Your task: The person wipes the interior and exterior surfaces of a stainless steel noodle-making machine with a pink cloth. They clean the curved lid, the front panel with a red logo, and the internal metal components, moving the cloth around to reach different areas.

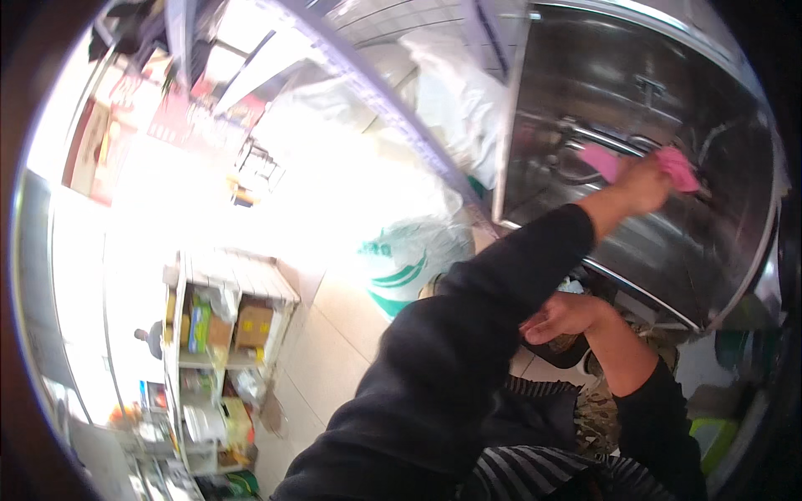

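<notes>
My left hand [643, 185] reaches across to the upper right, fingers closed on a pink cloth [678, 169]. Pink shows on both sides of the hand, and motion blurs it a little. The cloth is at metal bars and a ring-shaped fitting [576, 167] within a large stainless steel panel with a raised rim [601, 265]; whether this is a sink or a cooktop I cannot tell. Lower down, my right hand [564, 319] hovers near my lap with curled fingers and no visible object in them. My left sleeve partly covers its fingertips.
White plastic bags [455, 92] and a white bag with green print [418, 250] sit left of the metal unit. A slanted metal post [376, 108] crosses above them. A shelf unit [225, 271] with boxes and containers stands at lower left. Glare washes out the upper left.
</notes>
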The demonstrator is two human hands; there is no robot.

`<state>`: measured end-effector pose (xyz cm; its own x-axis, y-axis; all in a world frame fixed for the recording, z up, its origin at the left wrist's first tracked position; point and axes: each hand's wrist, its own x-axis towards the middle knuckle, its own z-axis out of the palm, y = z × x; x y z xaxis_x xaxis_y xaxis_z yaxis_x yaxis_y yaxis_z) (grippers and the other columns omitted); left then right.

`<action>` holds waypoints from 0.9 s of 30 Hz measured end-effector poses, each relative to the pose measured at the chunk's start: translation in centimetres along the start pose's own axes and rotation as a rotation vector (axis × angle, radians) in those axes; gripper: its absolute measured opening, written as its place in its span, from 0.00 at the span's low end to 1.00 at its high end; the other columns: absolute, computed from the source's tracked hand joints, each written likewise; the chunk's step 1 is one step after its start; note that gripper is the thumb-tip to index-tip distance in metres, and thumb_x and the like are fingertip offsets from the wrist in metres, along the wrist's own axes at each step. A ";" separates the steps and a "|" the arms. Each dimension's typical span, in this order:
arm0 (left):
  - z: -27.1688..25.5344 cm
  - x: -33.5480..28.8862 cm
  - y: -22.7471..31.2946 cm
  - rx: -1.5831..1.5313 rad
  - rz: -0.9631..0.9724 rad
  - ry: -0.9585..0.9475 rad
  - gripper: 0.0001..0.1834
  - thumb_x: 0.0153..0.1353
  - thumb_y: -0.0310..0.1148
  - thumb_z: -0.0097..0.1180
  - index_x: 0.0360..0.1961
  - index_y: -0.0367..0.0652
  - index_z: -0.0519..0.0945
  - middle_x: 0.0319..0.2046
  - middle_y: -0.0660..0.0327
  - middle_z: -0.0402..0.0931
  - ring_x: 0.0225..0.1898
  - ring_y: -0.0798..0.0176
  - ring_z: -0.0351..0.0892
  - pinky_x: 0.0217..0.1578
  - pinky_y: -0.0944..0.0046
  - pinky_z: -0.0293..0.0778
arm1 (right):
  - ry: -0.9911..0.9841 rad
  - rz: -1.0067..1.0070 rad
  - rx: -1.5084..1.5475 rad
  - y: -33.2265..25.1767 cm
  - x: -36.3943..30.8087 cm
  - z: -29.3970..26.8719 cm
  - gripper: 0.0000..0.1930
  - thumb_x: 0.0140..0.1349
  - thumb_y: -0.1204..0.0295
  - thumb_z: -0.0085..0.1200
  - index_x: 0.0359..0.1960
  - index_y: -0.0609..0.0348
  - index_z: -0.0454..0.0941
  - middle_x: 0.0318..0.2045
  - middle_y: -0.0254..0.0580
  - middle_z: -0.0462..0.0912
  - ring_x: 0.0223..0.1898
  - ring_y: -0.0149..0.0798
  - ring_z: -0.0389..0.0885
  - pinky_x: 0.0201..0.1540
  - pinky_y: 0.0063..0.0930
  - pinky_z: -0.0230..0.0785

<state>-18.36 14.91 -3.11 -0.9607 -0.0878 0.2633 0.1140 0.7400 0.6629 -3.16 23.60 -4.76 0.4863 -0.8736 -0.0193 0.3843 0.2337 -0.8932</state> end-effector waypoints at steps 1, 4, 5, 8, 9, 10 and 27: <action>0.6 0.5 0.6 -0.196 -0.018 0.092 0.20 0.70 0.41 0.45 0.55 0.41 0.78 0.54 0.45 0.80 0.60 0.45 0.77 0.65 0.48 0.67 | 0.099 0.081 0.019 0.4 -0.1 -0.2 0.27 0.60 0.66 0.72 0.58 0.66 0.81 0.53 0.45 0.86 0.57 0.39 0.81 0.62 0.33 0.72; 1.2 2.0 1.9 -0.689 0.126 0.280 0.18 0.67 0.32 0.52 0.57 0.39 0.76 0.55 0.51 0.78 0.62 0.52 0.76 0.63 0.57 0.68 | 0.282 0.030 -0.086 2.0 0.1 -1.1 0.31 0.54 0.73 0.76 0.60 0.66 0.79 0.57 0.44 0.83 0.59 0.39 0.79 0.64 0.32 0.70; 1.0 2.0 2.0 -0.660 0.213 0.330 0.18 0.67 0.32 0.53 0.57 0.38 0.75 0.54 0.49 0.79 0.60 0.49 0.77 0.62 0.56 0.69 | 0.254 -0.029 -0.066 2.3 -0.1 -1.3 0.33 0.52 0.75 0.77 0.62 0.66 0.78 0.60 0.43 0.81 0.60 0.40 0.79 0.65 0.32 0.69; 0.2 1.0 1.5 -0.398 0.028 0.230 0.19 0.67 0.32 0.53 0.56 0.34 0.74 0.52 0.45 0.81 0.55 0.41 0.80 0.59 0.52 0.73 | 0.256 -0.104 -0.220 3.2 -0.3 -2.3 0.34 0.53 0.75 0.76 0.63 0.64 0.77 0.63 0.42 0.79 0.62 0.40 0.76 0.66 0.32 0.68; -0.2 0.4 1.1 -0.245 -0.115 0.089 0.20 0.67 0.33 0.53 0.56 0.34 0.74 0.52 0.44 0.81 0.54 0.39 0.80 0.58 0.50 0.74 | 0.253 -0.074 -0.213 3.2 -0.3 -2.5 0.34 0.53 0.75 0.76 0.63 0.64 0.77 0.64 0.42 0.78 0.63 0.40 0.75 0.67 0.32 0.67; -0.6 0.3 0.8 -0.229 -0.085 0.043 0.20 0.66 0.33 0.54 0.56 0.34 0.74 0.52 0.43 0.81 0.54 0.38 0.81 0.57 0.48 0.75 | 0.236 -0.076 -0.194 3.0 -0.2 -2.8 0.33 0.53 0.75 0.76 0.63 0.64 0.77 0.64 0.42 0.78 0.64 0.41 0.75 0.67 0.32 0.67; -7.5 -3.2 -4.5 0.854 0.126 -0.210 0.18 0.61 0.40 0.55 0.46 0.38 0.82 0.47 0.49 0.83 0.52 0.48 0.82 0.58 0.48 0.73 | 0.015 0.043 -0.250 -3.0 0.6 -0.7 0.23 0.69 0.64 0.64 0.64 0.57 0.78 0.52 0.36 0.85 0.51 0.26 0.82 0.58 0.25 0.72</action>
<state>-13.90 6.86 -1.69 -0.9899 0.0902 0.1097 0.0752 0.9882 -0.1336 -4.60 22.11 -2.41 0.4854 -0.8718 -0.0652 0.1565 0.1601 -0.9746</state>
